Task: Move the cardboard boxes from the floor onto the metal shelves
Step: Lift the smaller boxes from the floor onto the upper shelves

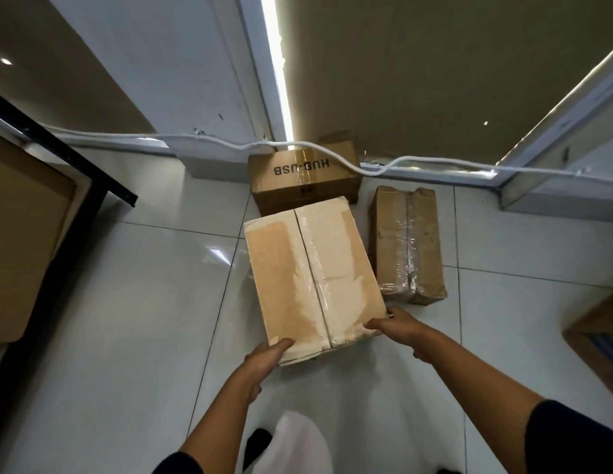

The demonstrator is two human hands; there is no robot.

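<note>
both hands grip the near end of the pale taped cardboard box over the white tiled floor: left hand pinching its near-left corner, right hand clasping the near-right. i judge the lift is starting; next, carry it to the black metal shelf, far left.

Head view: worn on head, facing forward and down, close above box and floor.
Shared: single view only.

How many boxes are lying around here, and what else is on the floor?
Plain taped boxes: 2, the pale box held by both hands, and the brown box
Printed HUB-USB box: 1
White cable: 1
Total: 4
</note>
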